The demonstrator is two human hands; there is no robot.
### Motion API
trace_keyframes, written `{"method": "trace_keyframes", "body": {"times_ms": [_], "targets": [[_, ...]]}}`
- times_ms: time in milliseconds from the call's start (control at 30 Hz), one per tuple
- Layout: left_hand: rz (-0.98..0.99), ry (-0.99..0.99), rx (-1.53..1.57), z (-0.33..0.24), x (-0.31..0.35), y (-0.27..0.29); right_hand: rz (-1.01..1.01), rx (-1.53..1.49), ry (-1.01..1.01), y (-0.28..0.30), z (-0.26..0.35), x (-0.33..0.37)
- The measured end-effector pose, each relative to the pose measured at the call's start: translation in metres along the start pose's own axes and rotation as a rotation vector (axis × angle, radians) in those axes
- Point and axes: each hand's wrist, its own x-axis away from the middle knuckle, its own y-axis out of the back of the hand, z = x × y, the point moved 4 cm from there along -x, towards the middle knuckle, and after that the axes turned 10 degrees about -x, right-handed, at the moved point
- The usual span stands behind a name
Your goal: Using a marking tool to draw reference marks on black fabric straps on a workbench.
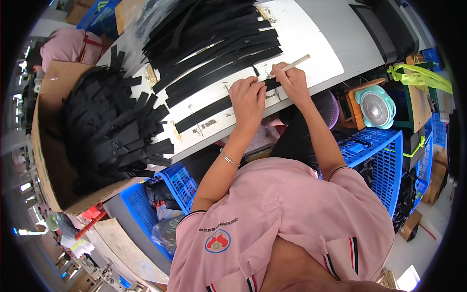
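A white pencil (296,63) with an orange-brown end slants up from my right hand (290,83), whose fingers are closed round it. Its tip is hidden by the fingers, close to a black strip (204,115) lying along the near edge of a white board (311,41). My left hand (248,100), fingers bent together, presses down on this strip just left of the right hand. Farther up the board, several more black strips (209,58) lie side by side. Dark template marks show on the board beside the near strip.
At left a cardboard box (48,146) overflows with short black strips (112,126). Clear plastic (138,36) lies at the far left of the board. Blue crates (384,170) and a small turquoise fan (378,108) stand at right. Another person (70,46) bends at the far left.
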Motion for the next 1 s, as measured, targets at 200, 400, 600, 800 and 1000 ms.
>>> {"method": "trace_keyframes", "body": {"times_ms": [200,400,600,800,1000], "targets": [[0.012,-0.006,-0.066,0.001,0.0,-0.004,0.012,0.065,0.026,0.0,0.005,0.001],[0.01,-0.003,-0.082,0.0,0.0,-0.003,-0.003,-0.038,-0.021,0.003,0.001,0.003],[0.004,-0.017,-0.079,-0.001,0.001,-0.004,0.08,0.071,0.054,0.007,0.007,0.005],[-0.035,-0.013,-0.097,0.005,0.002,0.0,0.119,0.146,0.084,-0.001,0.009,0.002],[0.12,-0.02,-0.251,-0.005,0.025,0.01,0.082,-0.139,0.011,0.017,-0.009,0.008]]}}
